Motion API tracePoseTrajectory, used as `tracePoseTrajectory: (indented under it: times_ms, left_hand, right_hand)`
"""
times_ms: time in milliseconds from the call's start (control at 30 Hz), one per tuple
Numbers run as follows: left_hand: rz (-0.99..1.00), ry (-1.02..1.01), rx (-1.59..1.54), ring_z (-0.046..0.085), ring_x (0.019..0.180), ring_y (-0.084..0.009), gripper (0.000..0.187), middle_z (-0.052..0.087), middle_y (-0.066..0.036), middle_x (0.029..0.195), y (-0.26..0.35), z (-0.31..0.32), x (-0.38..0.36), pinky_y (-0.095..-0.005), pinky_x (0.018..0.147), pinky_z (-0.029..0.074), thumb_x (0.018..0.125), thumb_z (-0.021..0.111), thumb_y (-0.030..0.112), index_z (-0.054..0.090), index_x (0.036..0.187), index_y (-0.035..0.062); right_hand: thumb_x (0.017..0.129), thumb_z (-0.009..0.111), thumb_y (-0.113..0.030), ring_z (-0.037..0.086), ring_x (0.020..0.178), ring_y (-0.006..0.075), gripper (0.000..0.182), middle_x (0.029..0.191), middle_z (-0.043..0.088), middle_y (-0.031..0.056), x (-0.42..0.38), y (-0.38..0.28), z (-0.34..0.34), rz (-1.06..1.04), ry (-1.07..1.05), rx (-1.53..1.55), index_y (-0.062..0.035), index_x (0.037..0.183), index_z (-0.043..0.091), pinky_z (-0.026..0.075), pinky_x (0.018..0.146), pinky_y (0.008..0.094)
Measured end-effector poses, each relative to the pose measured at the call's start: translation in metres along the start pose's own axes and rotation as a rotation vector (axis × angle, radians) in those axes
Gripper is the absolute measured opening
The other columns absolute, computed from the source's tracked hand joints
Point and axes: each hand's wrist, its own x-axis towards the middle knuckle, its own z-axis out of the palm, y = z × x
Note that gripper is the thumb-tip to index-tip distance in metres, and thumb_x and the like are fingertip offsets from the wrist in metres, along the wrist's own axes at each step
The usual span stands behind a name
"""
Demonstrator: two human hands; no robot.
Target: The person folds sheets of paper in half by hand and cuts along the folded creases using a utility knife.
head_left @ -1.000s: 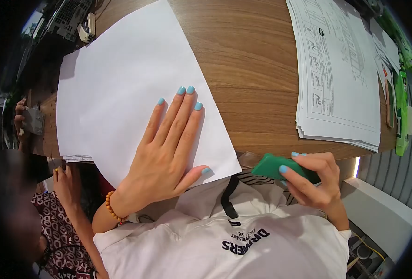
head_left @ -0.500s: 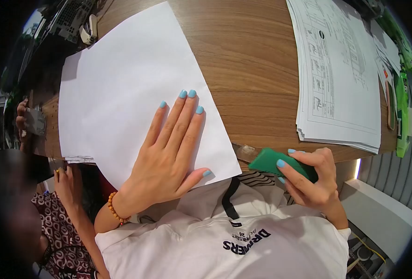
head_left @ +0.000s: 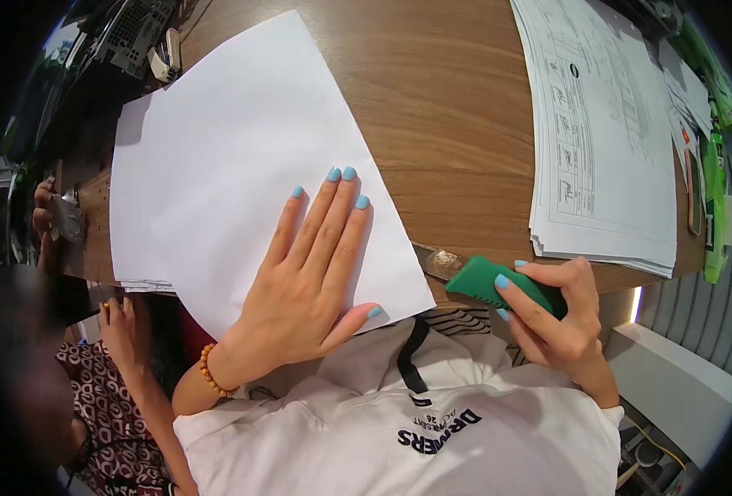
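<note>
A large blank sheet of white paper (head_left: 192, 182) lies over the wooden desk, its near corner reaching past the desk's front edge toward my shirt. My left hand (head_left: 304, 277) rests flat on this paper, fingers stretched upward and thumb out to the right. In my right hand (head_left: 560, 318) is a green-handled utility knife (head_left: 498, 283), gripped between thumb and fingers. Its worn metal blade (head_left: 444, 264) points left, with the tip right at the paper's right edge, near the desk's front edge.
To the right lies a stack of printed sheets (head_left: 601, 149), with green packaging (head_left: 717, 207) beyond it. A white stapler-like object (head_left: 165, 55) sits at the upper left. Another person's arm (head_left: 130, 355) shows at lower left. Bare wood (head_left: 440, 124) separates paper and stack.
The view has shifted slightly. More of the knife's blade shows now, its broad side turned toward me. My left hand stays flat on the paper.
</note>
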Motion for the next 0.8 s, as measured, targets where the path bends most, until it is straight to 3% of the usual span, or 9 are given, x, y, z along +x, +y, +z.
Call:
tracePoseTrajectory:
  times_ms: [800]
  left_hand:
    - [0.024,-0.033,-0.021,0.024,0.131,-0.0371,0.069,0.026,-0.027,0.138,0.001,-0.002,-0.002,-0.0476,0.106,0.017,0.087,0.037,0.043,0.034,0.127,-0.0125]
  right_hand:
    - [0.059,0.070,-0.005,0.045,0.065,0.0199,0.040,0.091,0.055,0.0103,0.009,0.002,0.012,-0.034,0.082,-0.044,-0.0067,0.098,0.067,0.036,0.053,0.0278]
